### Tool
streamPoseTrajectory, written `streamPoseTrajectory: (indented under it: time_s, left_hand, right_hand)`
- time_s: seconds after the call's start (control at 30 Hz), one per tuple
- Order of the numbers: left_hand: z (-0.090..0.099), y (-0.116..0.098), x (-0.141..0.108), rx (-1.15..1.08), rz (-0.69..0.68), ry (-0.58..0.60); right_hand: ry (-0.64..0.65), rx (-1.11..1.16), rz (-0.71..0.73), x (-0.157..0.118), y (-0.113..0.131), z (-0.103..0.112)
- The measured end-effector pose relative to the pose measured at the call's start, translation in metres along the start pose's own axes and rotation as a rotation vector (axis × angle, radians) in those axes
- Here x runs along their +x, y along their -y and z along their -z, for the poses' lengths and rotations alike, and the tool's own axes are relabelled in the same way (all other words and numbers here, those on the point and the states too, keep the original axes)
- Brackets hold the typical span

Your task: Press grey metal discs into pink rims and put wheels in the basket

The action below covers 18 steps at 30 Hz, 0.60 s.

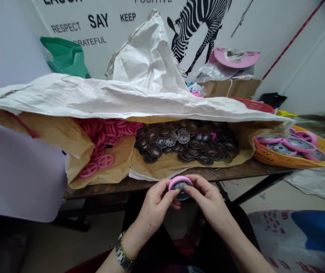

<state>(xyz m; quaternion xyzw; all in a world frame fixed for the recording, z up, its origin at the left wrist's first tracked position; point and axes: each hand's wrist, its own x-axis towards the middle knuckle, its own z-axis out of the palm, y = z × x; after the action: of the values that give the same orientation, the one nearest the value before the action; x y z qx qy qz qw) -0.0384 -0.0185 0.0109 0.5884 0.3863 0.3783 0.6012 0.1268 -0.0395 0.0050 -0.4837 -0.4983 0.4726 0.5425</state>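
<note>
Between my two hands, just off the table's front edge, is a small grey wheel disc with a pink ring (pixel 180 181) around its upper rim. My left hand (pixel 157 203) grips its left side, thumb on the grey face. From the other side my right hand (pixel 209 197) pinches it, thumb also pressing near the centre. Beyond my hands, dark grey wheel discs (pixel 183 136) lie heaped on brown paper. To their left is a pile of pink spoked rings (pixel 105 161).
An orange basket (pixel 276 158) at the right holds grey discs with pink rims. A white sack edge (pixel 94 102) rises along the back of the brown-lined table (pixel 242 168). Behind it stand a cardboard box (pixel 245 88) and a pink visor (pixel 248 60). A pale panel (pixel 22 170) borders the left.
</note>
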Motion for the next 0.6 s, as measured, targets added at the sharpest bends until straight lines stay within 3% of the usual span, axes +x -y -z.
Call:
streamPoseTrajectory:
  time_s: [0.2,0.33,0.6]
  left_hand:
    - [-0.008,0.009,-0.001,0.099,-0.087,0.0]
    - [-0.014,0.015,0.003,0.047,-0.042,-0.039]
    - [-0.013,0.016,0.007,0.16,0.016,0.132]
  right_hand:
    - [-0.063,-0.083,0.045,-0.007,-0.005,0.0]
    - [-0.097,-0.079,0.041,-0.008,-0.014,0.002]
    - [-0.075,0.092,-0.073,-0.005,-0.016,0.01]
